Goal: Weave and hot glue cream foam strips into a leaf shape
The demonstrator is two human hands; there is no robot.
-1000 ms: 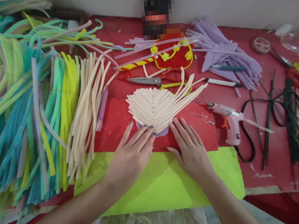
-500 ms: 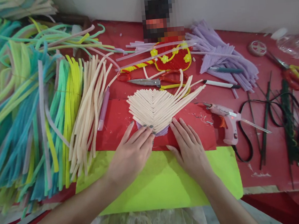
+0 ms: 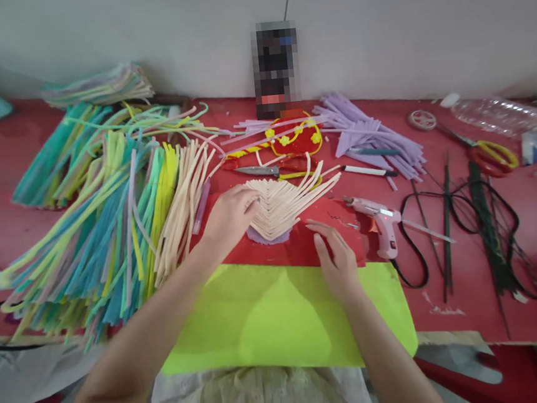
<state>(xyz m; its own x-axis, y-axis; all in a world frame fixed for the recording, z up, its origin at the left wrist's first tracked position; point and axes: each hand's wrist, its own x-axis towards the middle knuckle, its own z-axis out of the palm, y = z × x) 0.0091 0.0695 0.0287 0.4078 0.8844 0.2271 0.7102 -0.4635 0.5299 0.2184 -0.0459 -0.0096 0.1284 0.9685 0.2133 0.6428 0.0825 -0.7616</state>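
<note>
Head view: cream chevron piece [image 3: 285, 203] lies on a red sheet [image 3: 314, 244], purple backing [image 3: 269, 237] showing under its near edge, loose strip ends fanning out to its far right. Left hand [image 3: 234, 214] at the piece's left edge, fingers bent and close together, fingertips over the strips; can't tell if they pinch one or just touch. Right hand [image 3: 336, 252] off the piece, to its near right, above the red sheet; fingers loosely curled, thumb apart, nothing seen in it.

Rest, all placed from the piece. Near side: yellow-green sheet [image 3: 284, 325]. Left: purple stick [image 3: 202, 204], then cream strip bundle [image 3: 180, 212], then multicolored strips [image 3: 107, 241]. Just behind: red-and-yellow-handled scissors [image 3: 259, 171]; farther behind, red ornament with yellow flowers [image 3: 298, 142]. Far right: purple strips [image 3: 361, 130], white pen with black end [image 3: 369, 171]. Right: pink glue gun [image 3: 383, 223], nozzle pointing toward the piece; beyond it dark green stems [image 3: 447, 230]. Well apart, far right: second scissors [image 3: 494, 155], tape roll [image 3: 422, 120], clear bottle [image 3: 505, 115] on its side. All on red tabletop [image 3: 471, 265].
</note>
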